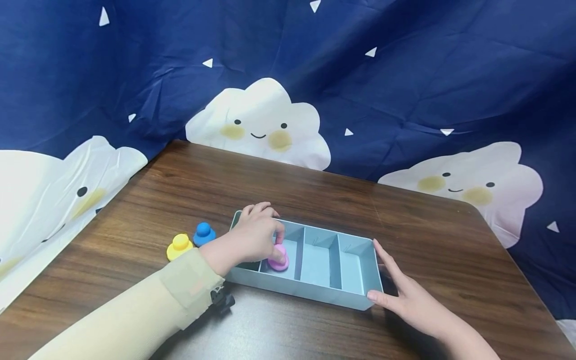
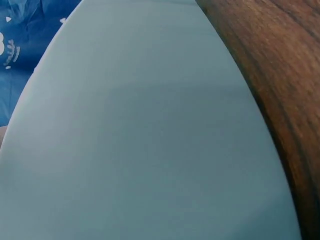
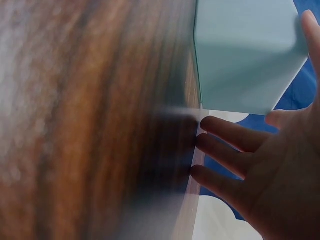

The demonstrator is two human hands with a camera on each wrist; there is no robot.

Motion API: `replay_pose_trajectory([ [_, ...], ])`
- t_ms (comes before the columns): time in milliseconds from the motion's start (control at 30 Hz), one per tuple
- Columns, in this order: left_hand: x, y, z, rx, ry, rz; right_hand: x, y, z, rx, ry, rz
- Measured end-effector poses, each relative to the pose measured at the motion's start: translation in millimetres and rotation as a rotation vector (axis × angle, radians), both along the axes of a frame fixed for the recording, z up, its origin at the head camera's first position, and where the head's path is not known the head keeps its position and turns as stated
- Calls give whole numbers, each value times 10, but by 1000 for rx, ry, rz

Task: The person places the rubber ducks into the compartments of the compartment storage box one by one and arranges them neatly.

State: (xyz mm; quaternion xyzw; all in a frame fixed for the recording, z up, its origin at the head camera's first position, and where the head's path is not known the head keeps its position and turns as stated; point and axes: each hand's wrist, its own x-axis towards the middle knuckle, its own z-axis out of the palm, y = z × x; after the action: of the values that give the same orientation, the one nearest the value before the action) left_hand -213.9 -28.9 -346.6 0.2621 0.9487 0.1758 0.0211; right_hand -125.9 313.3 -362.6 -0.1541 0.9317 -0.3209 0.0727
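A light blue box (image 1: pixel 321 296) with several compartments in a row lies on the wooden table. My left hand (image 1: pixel 256 232) reaches over its left part and pinches a pink knobbed disc (image 1: pixel 279 265) between thumb and forefinger. The disc is inside the second compartment from the left. My right hand (image 1: pixel 411 297) holds the box's right end, thumb at the near corner and forefinger at the far one. In the right wrist view the other fingers (image 3: pixel 225 135) stick out straight, apart from the box. The box wall (image 2: pixel 150 130) fills most of the left wrist view.
Left of the box stand a yellow knobbed disc (image 1: pixel 181 245) and a blue knobbed disc (image 1: pixel 204 233), close together beside the left forearm. Behind the wooden table (image 1: pixel 216 170) hangs a dark blue curtain (image 1: pixel 360 90) with smiling clouds.
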Motion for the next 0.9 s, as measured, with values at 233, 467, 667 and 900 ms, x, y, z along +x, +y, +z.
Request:
replay_pose_trajectory([
  [233,16,20,63,-68,-19,-19,18,10,-14,-22,-6,2],
  [467,-12,-85,84,33,-134,-47,13,7,-18,-29,-14,12],
  [667,-12,-129,152,56,-196,-67,3,23,-16,-20,-12,9],
  [900,-3,-85,114,58,-162,-73,1,21,-15,-27,-6,25],
])
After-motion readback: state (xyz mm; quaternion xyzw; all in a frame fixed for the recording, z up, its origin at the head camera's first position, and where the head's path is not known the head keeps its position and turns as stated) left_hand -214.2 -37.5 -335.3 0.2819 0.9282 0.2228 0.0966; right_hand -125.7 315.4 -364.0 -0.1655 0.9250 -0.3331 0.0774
